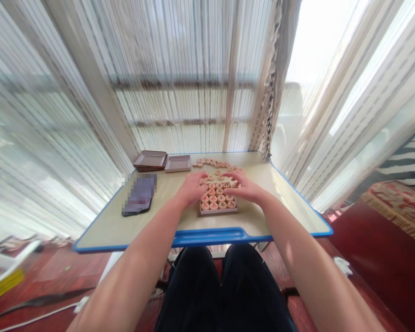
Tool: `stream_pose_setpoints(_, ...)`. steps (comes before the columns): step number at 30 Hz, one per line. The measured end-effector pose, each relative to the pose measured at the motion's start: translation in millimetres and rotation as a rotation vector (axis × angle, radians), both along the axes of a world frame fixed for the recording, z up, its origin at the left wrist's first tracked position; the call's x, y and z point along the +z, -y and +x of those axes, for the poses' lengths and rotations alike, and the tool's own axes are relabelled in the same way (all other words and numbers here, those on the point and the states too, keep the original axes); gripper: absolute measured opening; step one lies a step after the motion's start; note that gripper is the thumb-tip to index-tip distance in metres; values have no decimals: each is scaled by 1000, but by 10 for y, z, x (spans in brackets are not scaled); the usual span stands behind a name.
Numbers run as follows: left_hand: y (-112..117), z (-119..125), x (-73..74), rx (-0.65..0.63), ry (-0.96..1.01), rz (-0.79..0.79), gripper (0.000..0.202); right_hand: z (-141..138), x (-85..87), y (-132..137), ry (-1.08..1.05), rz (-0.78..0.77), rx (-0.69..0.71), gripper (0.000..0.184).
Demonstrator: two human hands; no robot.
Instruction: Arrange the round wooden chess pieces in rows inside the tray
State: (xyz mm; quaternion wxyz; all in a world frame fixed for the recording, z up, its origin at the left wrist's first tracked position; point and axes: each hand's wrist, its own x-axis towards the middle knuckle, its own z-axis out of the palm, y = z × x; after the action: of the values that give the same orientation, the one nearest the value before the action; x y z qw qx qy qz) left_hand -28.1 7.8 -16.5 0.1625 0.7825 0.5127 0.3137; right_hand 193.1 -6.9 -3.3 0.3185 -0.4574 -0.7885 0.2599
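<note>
A shallow box (218,212) near the middle of the table holds rows of round Chinese chess pieces (213,199) with red and black characters, lying face up. My left hand (193,188) is at the box's back left corner, thumb over the pieces and fingers stretched forward. Across from it, my right hand (245,188) is at the back right corner, thumb and fingers spread apart. Neither hand plainly grips a piece; the fingertips partly cover some. A few loose pieces (217,173) lie just behind the box, between the hands.
More chess pieces (212,163) are scattered toward the table's back edge. A stack of shallow trays (150,159) and a single tray (178,163) stand at the back left. A dark phone (140,196), partly pixelated, lies at left. The table (287,210) has a blue rim.
</note>
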Motion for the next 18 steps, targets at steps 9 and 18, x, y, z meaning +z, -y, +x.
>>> stream_pose_setpoints(9, 95, -139, 141, -153, 248, -504, 79, 92, 39, 107, 135, -233, 209, 109)
stream_pose_setpoints(18, 63, -142, 86, -124, 196, -487, 73, 84, 42, 92, 133, -230, 185, 101)
